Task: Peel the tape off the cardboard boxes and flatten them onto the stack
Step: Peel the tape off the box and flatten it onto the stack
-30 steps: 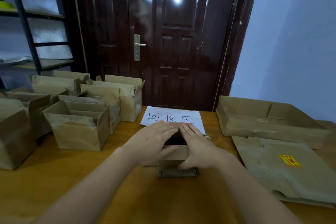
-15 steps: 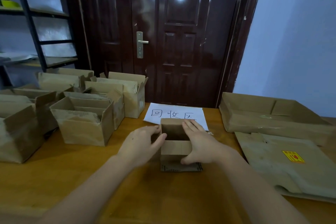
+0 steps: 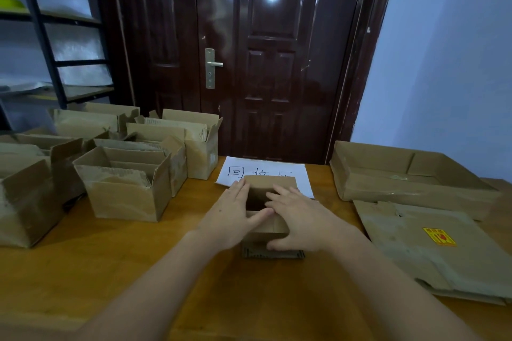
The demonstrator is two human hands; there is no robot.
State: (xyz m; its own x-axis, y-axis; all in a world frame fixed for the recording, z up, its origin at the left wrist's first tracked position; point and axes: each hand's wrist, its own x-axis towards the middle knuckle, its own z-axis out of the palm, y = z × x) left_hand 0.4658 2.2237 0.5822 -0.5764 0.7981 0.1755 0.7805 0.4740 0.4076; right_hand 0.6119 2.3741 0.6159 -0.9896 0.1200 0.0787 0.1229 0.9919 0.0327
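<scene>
Back over small box (image 3: 270, 183) at 12 o'clock: left hand (image 3: 232, 216), right hand (image 3: 302, 219), fingers straight, pressing down; flattening underway.

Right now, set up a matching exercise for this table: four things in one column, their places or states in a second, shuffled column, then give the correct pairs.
Things
1. small box
2. white sheet
3. yellow sticker
4. door handle

Places or states
A. on the flattened cardboard at the right
B. between both hands, top open
C. on the dark door, beyond the table
D. flat on the table, partly behind the small box

Pairs: 1-B, 2-D, 3-A, 4-C

The left hand and right hand press on the small box with straight fingers.
</scene>
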